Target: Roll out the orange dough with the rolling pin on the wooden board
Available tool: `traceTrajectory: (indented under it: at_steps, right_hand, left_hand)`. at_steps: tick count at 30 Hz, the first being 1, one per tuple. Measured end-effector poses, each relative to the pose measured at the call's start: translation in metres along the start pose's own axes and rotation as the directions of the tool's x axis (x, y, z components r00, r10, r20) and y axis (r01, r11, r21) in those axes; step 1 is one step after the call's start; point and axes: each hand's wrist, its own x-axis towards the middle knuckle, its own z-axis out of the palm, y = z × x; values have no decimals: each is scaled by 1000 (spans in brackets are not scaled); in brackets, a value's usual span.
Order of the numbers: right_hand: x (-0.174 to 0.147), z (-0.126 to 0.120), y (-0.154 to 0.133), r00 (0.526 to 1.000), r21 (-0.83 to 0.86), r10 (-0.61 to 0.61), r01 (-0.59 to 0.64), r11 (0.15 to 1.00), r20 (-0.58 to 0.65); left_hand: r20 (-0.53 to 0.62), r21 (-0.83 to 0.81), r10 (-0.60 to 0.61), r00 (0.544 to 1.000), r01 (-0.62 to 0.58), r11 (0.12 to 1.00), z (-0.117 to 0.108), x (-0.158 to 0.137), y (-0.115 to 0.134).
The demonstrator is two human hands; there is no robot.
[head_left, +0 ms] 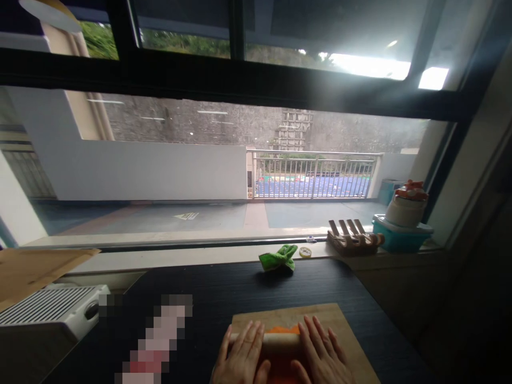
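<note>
A pale rolling pin (282,343) lies crosswise on a wooden board (326,314) near the bottom of the view. My left hand (242,354) rests flat over its left part, fingers stretched forward. Over the right part lies my right hand (324,352), its fingers also straight and slightly spread. Beneath the pin is a flat orange sheet (285,330), with its far edge showing beyond the pin. Closer to me, between my thumbs, the orange surface looks darker and redder. I cannot tell what the sheet is made of.
The board sits on a dark table (208,298). A crumpled green cloth (279,258) lies at the table's far edge, beside a small yellow ring (305,252). A brown rack (354,237) and a teal box (402,234) stand on the windowsill. At left is a white heater (76,312).
</note>
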Motion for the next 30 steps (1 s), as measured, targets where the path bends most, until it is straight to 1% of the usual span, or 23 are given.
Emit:
traceTrajectory:
  at_steps: [2, 4, 5, 7, 8, 9, 11, 12, 14, 15, 16, 17, 18, 19, 20, 22, 24, 25, 26, 28, 30]
  right_hand:
    - [24, -15, -6, 993, -6, 85, -85, 996, 86]
    - [58, -34, -13, 963, -15, 172, -173, 985, 208]
    - [74, -42, -16, 946, -20, 202, -204, 979, 255]
    - [92, -52, -20, 929, -22, 216, -219, 975, 302]
    - [93, -53, -20, 931, -22, 207, -210, 977, 301]
    - [86, -50, -18, 938, -24, 194, -195, 980, 287]
    - [57, -37, -12, 967, -29, 149, -147, 989, 206]
    - [38, -28, -7, 983, -32, 111, -107, 994, 148]
    - [-1, -11, 3, 1000, -41, 7, -7, 999, 21]
    - [-15, -5, 7, 999, -45, -46, 45, 998, -22]
    - [-24, -1, 9, 996, -49, -75, 72, 996, -51]
    - [-27, -1, 8, 995, -51, -78, 75, 996, -61]
    - [-23, -3, 6, 997, -51, -52, 50, 997, -53]
    - [-12, -8, 3, 1000, -50, -5, 3, 999, -26]
    - [3, -16, -2, 999, -52, 49, -48, 997, 19]
    - [39, -32, -13, 981, -60, 146, -139, 988, 128]
    - [68, -45, -20, 954, -59, 191, -183, 981, 232]
    - [75, -49, -22, 944, -53, 196, -189, 981, 267]
    - [77, -50, -22, 939, -47, 195, -189, 981, 282]
    - [61, -44, -18, 954, -37, 167, -163, 986, 248]
    - [28, -31, -9, 987, -32, 107, -104, 994, 122]
  left_hand:
    - [64, -26, -118, 991, 120, 992, -3, 23, 3]
    - [157, -55, -282, 946, 294, 954, -6, 55, 5]
    - [181, -65, -330, 926, 346, 936, -7, 70, 6]
    - [207, -77, -367, 907, 389, 918, -10, 87, 7]
    - [215, -82, -368, 905, 392, 916, -11, 89, 7]
    - [220, -89, -362, 906, 388, 917, -13, 84, 9]
    - [214, -105, -341, 915, 369, 924, -18, 62, 13]
    - [202, -114, -309, 929, 336, 935, -20, 47, 16]
    - [149, -123, -197, 969, 216, 969, -26, 18, 20]
    - [120, -121, -129, 984, 144, 982, -28, 7, 22]
    - [99, -117, -83, 992, 94, 989, -30, 0, 23]
    - [89, -116, -69, 994, 79, 990, -31, -2, 24]
    - [92, -121, -94, 991, 105, 987, -30, 2, 24]
    - [111, -130, -147, 983, 161, 978, -29, 10, 23]
    - [142, -141, -207, 968, 227, 964, -27, 21, 22]
    - [200, -154, -304, 931, 336, 929, -22, 49, 18]
    - [226, -156, -340, 913, 379, 912, -17, 72, 14]
    - [228, -157, -346, 910, 385, 910, -16, 78, 13]
    - [229, -157, -347, 909, 387, 909, -17, 79, 13]
    - [228, -170, -336, 914, 377, 910, -22, 68, 16]
    - [204, -194, -306, 930, 345, 918, -30, 43, 22]
